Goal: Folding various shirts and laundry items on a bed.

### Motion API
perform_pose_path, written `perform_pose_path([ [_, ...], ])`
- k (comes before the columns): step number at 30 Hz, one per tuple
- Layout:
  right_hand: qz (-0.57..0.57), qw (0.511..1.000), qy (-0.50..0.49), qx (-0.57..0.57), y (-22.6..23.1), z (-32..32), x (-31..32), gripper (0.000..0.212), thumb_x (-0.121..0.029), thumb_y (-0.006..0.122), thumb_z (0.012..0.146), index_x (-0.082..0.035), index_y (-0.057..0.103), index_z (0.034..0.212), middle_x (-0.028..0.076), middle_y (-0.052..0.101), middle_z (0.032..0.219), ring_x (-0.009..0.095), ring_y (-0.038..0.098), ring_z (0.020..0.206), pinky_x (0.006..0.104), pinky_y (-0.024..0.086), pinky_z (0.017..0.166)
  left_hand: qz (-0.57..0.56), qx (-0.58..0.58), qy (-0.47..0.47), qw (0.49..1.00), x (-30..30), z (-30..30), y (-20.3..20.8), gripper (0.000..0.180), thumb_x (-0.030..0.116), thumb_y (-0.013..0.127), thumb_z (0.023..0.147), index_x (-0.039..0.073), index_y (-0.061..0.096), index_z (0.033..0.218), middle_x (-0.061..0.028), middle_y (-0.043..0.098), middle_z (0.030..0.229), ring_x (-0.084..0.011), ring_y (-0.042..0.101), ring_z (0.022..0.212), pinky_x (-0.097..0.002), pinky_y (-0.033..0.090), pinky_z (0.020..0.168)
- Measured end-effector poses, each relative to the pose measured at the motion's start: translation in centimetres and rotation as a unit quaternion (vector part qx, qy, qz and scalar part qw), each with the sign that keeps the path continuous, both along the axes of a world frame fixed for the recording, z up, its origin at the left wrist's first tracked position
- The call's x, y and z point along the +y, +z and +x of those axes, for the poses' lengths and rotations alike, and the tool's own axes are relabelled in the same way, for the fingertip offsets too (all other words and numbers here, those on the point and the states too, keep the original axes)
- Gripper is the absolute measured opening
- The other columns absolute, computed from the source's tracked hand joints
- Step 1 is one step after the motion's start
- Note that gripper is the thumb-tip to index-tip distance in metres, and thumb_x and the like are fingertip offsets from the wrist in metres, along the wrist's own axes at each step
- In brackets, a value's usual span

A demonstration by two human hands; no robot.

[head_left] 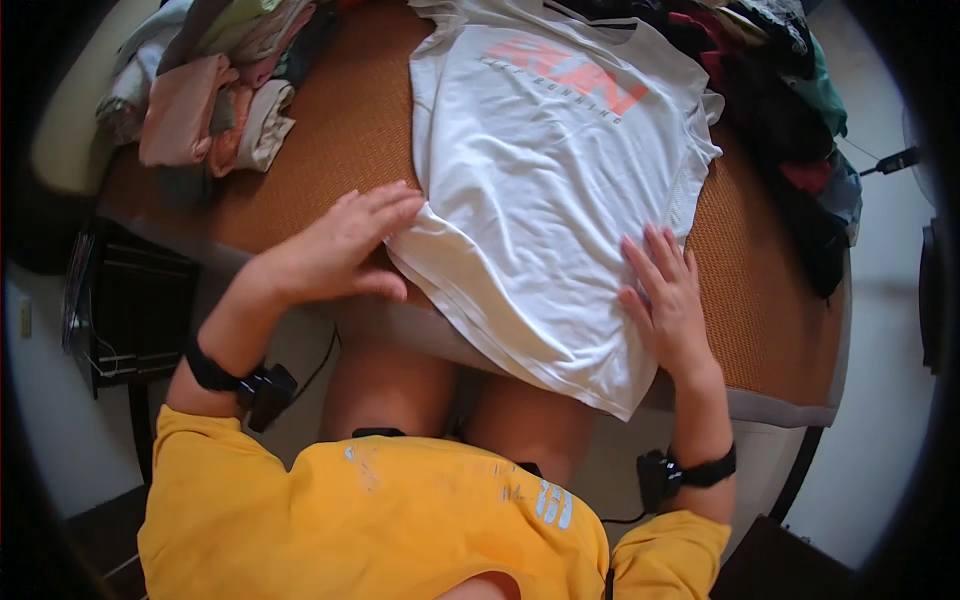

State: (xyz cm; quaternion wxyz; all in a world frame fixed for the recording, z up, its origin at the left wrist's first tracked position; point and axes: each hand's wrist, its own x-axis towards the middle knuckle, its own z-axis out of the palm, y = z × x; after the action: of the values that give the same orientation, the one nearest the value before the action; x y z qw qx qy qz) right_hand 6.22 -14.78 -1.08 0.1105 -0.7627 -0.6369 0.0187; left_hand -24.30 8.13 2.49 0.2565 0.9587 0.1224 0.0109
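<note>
A white T-shirt (530, 210) with a coral and grey print on its chest lies spread on the brown woven mat, its neck at the far side. The hem hangs over the near edge of the bed-like surface, with wrinkles across the body. At the shirt's left edge is my left hand (350, 240), fingers extended and thumb apart, the fingertips touching the cloth. My right hand (665, 295) rests flat near the lower right side of the shirt, fingers spread on the fabric. Neither hand grips anything.
Folded clothes in pink, orange and cream (185, 110) are stacked at the far left of the mat (330, 130). A loose heap of dark clothes (765, 130) lies along the right side. A dark shelf unit (145, 300) stands on the left, below the mat's edge.
</note>
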Motion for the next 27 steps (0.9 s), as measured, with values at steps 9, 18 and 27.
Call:
perform_pose_path([
  [9,0.102,0.989,-0.094,-0.050,-2.3,-3.8,-5.4,0.040,-0.033,0.052,0.084,-0.022,0.053,0.122,0.009,0.042,0.133,0.030,0.033,0.127,0.0532,0.020,0.102,0.030,-0.204,0.124,0.971,-3.3,0.5,-5.4,0.040,0.015,0.070,0.071,0.010,0.051,0.106,-0.0101,0.049,0.119,-0.0287,0.045,0.115,-0.0483,0.029,0.097],
  [18,0.059,0.996,0.037,-0.049,-1.5,-3.1,-7.0,0.068,-0.062,0.057,0.069,-0.022,0.051,0.125,0.010,0.039,0.136,0.034,0.031,0.127,0.0583,0.018,0.100,-0.066,-0.389,0.198,0.897,-2.6,-3.4,-6.9,0.029,-0.002,0.063,0.067,0.007,0.046,0.088,-0.0072,0.055,0.090,-0.0176,0.053,0.089,-0.0287,0.040,0.082],
  [27,0.029,0.997,0.009,-0.068,-1.1,-6.5,-9.0,0.088,-0.011,0.076,0.052,-0.027,0.040,0.130,0.006,0.035,0.138,0.028,0.029,0.129,0.0584,0.017,0.103,0.250,-0.122,0.113,0.954,-6.9,-10.1,-3.9,0.063,-0.001,0.064,0.060,0.020,0.048,0.117,-0.0070,0.046,0.113,-0.0266,0.044,0.110,-0.0496,0.033,0.093],
])
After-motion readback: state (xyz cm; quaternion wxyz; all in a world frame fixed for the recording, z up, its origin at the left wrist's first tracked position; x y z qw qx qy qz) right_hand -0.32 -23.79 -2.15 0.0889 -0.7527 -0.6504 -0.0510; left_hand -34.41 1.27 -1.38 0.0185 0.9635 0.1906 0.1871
